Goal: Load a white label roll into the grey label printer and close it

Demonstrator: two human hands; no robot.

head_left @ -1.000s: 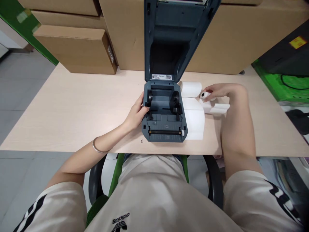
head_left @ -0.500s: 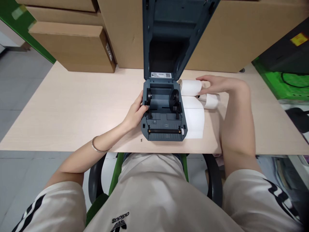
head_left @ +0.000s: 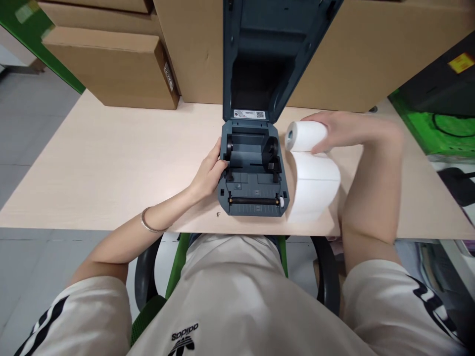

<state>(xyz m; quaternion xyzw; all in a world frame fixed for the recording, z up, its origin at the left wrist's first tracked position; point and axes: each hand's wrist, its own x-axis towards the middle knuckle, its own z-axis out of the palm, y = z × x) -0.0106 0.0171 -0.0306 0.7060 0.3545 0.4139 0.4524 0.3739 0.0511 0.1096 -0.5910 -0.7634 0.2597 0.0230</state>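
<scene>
Bright, soft light covers the tabletop (head_left: 148,158); the raised lid (head_left: 272,32) is dark inside, the right hand (head_left: 334,129) slightly blurred, outer edges stretched.

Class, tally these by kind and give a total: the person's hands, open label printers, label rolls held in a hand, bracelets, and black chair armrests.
Hands: 2, left hand and right hand
Printers: 1, open label printer
Held rolls: 1, white label roll
Bracelets: 1, thin bracelet
Armrests: 2, left armrest and right armrest
Total: 7
</scene>
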